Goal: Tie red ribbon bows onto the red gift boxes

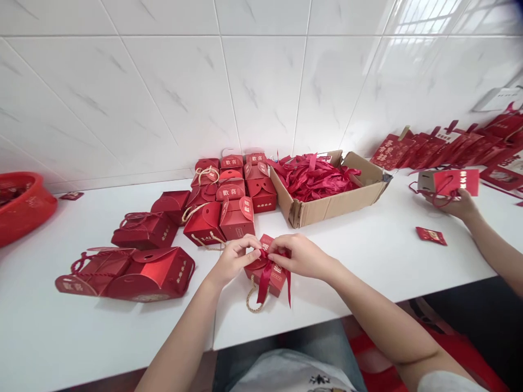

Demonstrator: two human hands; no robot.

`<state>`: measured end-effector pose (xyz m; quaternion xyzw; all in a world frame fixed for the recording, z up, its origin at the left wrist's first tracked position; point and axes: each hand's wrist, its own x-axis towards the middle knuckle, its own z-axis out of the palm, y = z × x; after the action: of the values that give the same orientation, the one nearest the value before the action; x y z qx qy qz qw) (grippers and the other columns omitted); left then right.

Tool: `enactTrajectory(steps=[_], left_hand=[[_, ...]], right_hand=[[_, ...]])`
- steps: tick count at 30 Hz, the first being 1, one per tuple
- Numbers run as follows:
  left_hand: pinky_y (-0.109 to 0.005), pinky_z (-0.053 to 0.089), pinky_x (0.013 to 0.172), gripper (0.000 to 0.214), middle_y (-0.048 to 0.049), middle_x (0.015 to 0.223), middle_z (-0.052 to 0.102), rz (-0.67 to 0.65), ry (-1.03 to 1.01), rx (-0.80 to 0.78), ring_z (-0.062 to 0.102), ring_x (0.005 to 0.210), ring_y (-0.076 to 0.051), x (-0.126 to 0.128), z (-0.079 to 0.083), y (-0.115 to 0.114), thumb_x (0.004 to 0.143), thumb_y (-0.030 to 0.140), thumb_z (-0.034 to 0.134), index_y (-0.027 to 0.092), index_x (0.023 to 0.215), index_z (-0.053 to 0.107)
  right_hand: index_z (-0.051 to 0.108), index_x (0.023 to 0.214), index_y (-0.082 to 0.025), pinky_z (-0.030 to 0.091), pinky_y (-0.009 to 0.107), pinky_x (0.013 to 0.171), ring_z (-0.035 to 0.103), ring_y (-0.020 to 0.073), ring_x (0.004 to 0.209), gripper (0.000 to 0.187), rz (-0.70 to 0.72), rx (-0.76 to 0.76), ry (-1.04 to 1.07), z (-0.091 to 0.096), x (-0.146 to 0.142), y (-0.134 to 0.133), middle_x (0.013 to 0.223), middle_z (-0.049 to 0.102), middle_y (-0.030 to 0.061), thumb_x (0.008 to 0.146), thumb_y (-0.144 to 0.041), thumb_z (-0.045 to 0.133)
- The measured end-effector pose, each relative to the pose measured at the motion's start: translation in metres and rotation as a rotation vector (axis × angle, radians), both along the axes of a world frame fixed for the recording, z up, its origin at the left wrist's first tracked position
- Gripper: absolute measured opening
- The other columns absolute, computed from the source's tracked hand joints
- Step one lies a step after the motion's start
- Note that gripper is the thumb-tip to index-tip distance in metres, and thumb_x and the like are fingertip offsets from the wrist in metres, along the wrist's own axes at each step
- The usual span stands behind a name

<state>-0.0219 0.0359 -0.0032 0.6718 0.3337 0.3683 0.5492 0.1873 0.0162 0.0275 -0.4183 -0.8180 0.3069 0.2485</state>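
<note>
A small red gift box (273, 277) with a gold rope handle sits on the white table (368, 256) just in front of me. A dark red ribbon (265, 275) is wrapped over its top, and its ends hang down the front. My left hand (235, 258) pinches the ribbon on the left side of the box top. My right hand (296, 255) pinches the ribbon on the right side. The two hands almost touch above the box.
Finished red boxes (229, 196) stand stacked behind. Larger red boxes (131, 272) lie at left. A cardboard carton of red ribbons (322, 182) sits at centre right. A red basin (22, 204) is far left. Another person's hand (457, 198) holds a red box at right, with flat boxes (449, 144) behind.
</note>
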Motion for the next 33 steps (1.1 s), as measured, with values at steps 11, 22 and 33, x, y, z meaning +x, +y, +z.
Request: enactTrajectory(steps=[11,22,33], left_hand=[[-0.026,0.037,0.065,0.028,-0.0002,0.072,0.047,-0.014,-0.024,-0.092,0.045,0.067,-0.012,0.007,0.008,-0.008,0.085,0.040,0.058,0.016,0.072,0.051],[-0.025,0.031,0.061,0.039,0.0050,0.059,0.038,0.131,0.218,0.067,0.037,0.061,-0.010,0.017,0.003,-0.009,0.077,0.033,0.065,0.018,0.056,0.037],[-0.032,0.035,0.079,0.035,0.0036,0.066,0.037,0.141,0.438,0.247,0.043,0.068,-0.013,0.014,0.007,-0.011,0.080,0.031,0.060,0.017,0.056,0.039]], right_hand=[[0.066,0.081,-0.016,0.039,0.022,0.063,0.054,0.0109,0.064,0.010,0.050,-0.020,0.032,0.005,0.006,-0.003,0.073,0.065,0.0016,0.085,-0.020,0.057],[0.061,0.090,-0.017,0.033,0.020,0.052,0.044,0.0081,0.052,0.012,0.017,-0.141,0.162,-0.008,0.011,-0.006,0.058,0.050,-0.0049,0.089,-0.026,0.053],[0.059,0.092,-0.018,0.038,0.020,0.057,0.047,0.0090,0.059,0.015,0.068,-0.240,0.234,-0.011,0.017,-0.008,0.065,0.053,-0.0038,0.090,-0.032,0.054]])
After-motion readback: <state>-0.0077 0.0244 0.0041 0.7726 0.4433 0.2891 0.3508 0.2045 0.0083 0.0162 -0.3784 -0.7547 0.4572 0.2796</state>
